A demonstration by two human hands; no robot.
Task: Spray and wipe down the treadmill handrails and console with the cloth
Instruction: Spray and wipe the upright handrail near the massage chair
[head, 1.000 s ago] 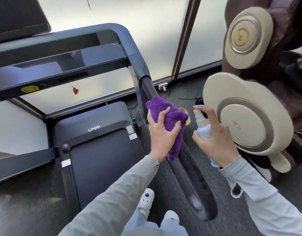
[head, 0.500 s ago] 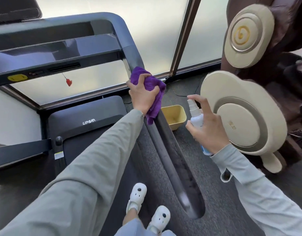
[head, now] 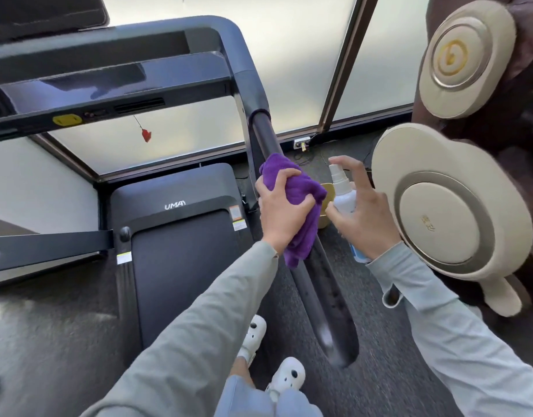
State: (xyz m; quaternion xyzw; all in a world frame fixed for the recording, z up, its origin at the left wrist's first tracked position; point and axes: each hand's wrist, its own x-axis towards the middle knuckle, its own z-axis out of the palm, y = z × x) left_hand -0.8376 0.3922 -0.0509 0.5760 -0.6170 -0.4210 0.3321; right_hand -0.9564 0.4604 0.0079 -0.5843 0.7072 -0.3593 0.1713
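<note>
Black and dark-grey, the large treadmill (head: 181, 254) fills the left and centre of the view, its flat running belt (head: 181, 266) reaching forward to a motor cover marked "UMA". Beside it on the right stands a brown massage chair with 2 round cream pads (head: 457, 203), just beyond the person's right arm. Frosted glass panels in dark frames (head: 304, 64) rise behind the machine. The glossy black console crossbar (head: 108, 82) spans the top of the treadmill and carries a yellow oval safety key (head: 66, 120), from which a small red clip (head: 146, 135) hangs on a cord. The long black tubular right handrail (head: 316, 281) slopes down from the console corner toward the person. The left hand (head: 281, 212), in a grey-green sleeve, grips a bunched purple microfibre cloth (head: 298, 188) and presses it around the handrail about midway along the bar. The right hand (head: 366, 212), in a pale blue-grey sleeve, is wrapped round a small white spray bottle (head: 345, 195), held upright just right of the cloth, with the forefinger arched above the nozzle. The 2 hands are close together but not touching. A small yellow bin (head: 326, 206) shows on the floor between them, mostly hidden. 2 white clogs with dark holes (head: 268, 353) stand on the belt at the bottom.
</note>
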